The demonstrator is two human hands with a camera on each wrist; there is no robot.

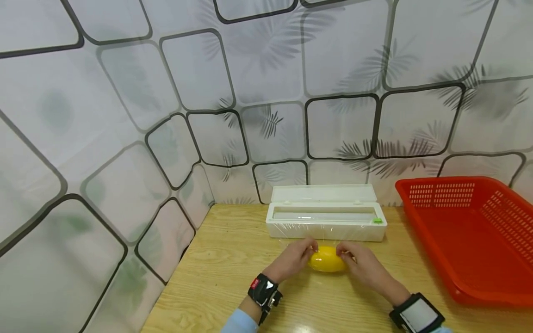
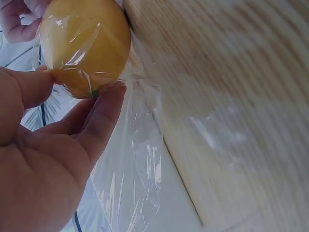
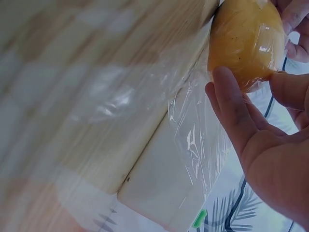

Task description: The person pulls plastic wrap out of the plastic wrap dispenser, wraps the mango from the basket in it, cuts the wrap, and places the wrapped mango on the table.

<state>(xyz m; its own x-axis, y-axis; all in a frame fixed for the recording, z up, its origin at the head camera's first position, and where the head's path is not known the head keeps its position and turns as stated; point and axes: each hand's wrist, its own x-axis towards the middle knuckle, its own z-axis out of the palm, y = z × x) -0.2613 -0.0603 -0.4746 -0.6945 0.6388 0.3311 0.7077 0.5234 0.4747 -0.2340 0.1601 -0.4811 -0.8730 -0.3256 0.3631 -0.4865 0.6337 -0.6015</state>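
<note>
12 o'clock: whitish back wall [image 1: 275, 127], rounded outlines, grey fronds | 9 o'clock: side wall [image 1: 54, 157], similar pattern | 6 o'clock: wood-grain tabletop [image 1: 225, 259], light glare [image 1: 303, 329]

You're in bright, soft light here: glare pools toward the near edge of the worktop [image 1: 233, 259], glints streak the clear film [image 2: 145, 154], and your wrist views run dimmer, blurrier.

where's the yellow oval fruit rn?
Head view, low, right of centre: the yellow oval fruit, covered by clear plastic film, is between the left hand and right hand, before the white rectangular box.
</note>
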